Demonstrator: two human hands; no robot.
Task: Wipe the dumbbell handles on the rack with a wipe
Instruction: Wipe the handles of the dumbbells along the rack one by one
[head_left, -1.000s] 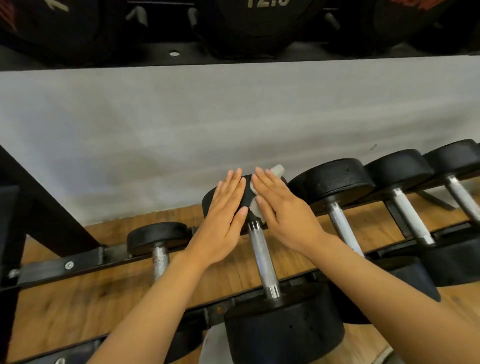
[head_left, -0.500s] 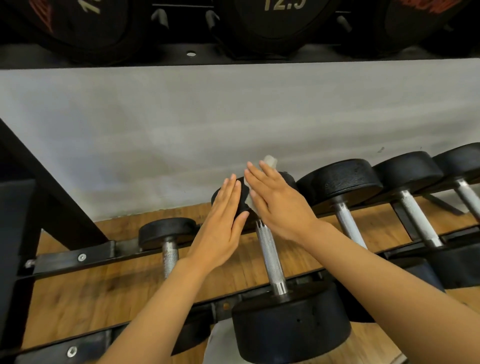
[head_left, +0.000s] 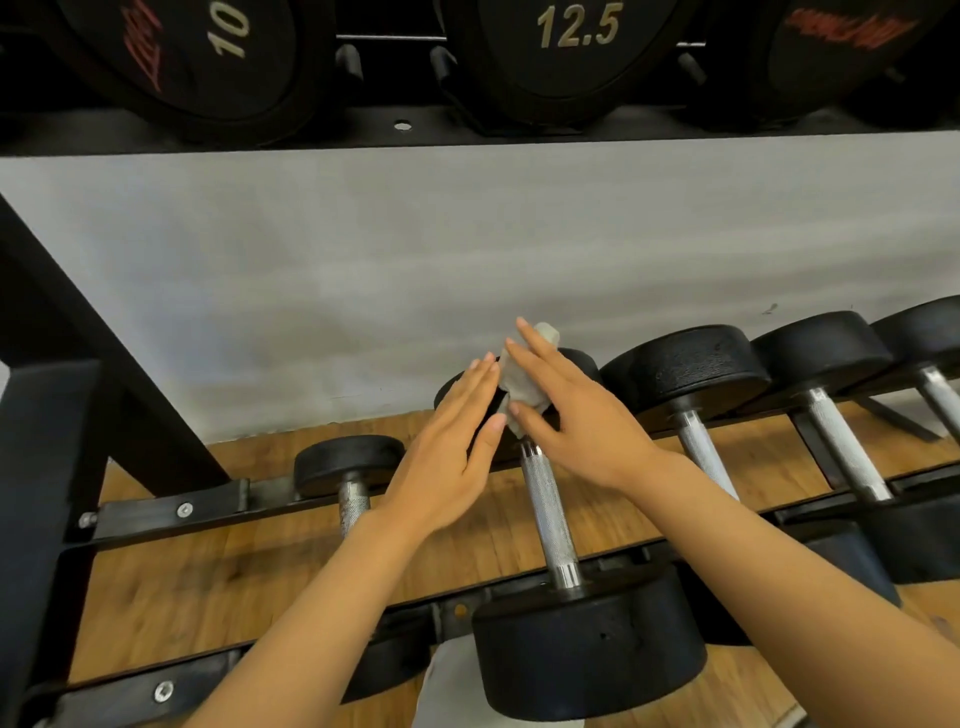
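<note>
A crumpled white wipe (head_left: 521, 382) sits between my two hands, above the far black head of a dumbbell on the lower rack. My right hand (head_left: 576, 415) has its fingers stretched over the wipe and its thumb pressed under it. My left hand (head_left: 452, 441) is flat, its fingertips against the wipe's left side. Below the hands, this dumbbell's knurled steel handle (head_left: 548, 514) runs bare toward me to its near head (head_left: 587, 654). Both hands hide most of the far head.
A small dumbbell (head_left: 348, 460) lies to the left, and larger ones (head_left: 685, 369) (head_left: 821, 348) to the right, on black rack rails (head_left: 171, 509). The upper shelf carries a 12.5 dumbbell (head_left: 576, 31). A black upright (head_left: 47, 415) stands at left. The floor is wood.
Both hands have risen slightly and drawn closer together around the wipe, which now sticks up above the dumbbell's far head. The dumbbell has not moved.
</note>
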